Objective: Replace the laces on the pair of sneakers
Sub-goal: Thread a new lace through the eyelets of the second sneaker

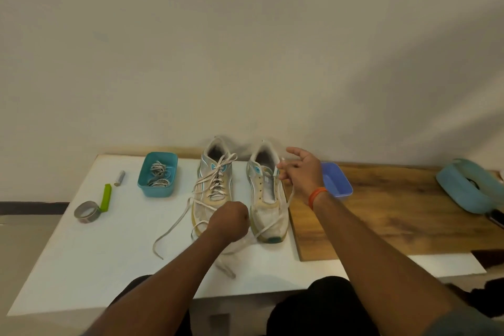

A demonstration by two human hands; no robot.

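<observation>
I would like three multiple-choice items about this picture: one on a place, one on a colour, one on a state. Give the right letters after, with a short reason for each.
1. Where does the teal tub with rolled laces stand?
A. on the wooden board
B. left of the left sneaker
C. between the sneakers

2. What colour is the wristband?
A. orange
B. green
C. black

3. What state is the right sneaker in?
A. fully laced
B. tied in a bow
C. most eyelets bare

Key: 1 B, it sits on the white table beside the left sneaker. 2 A, orange on the right hand wrist. 3 C, its eyelets show open, one lace trailing loose.
</observation>
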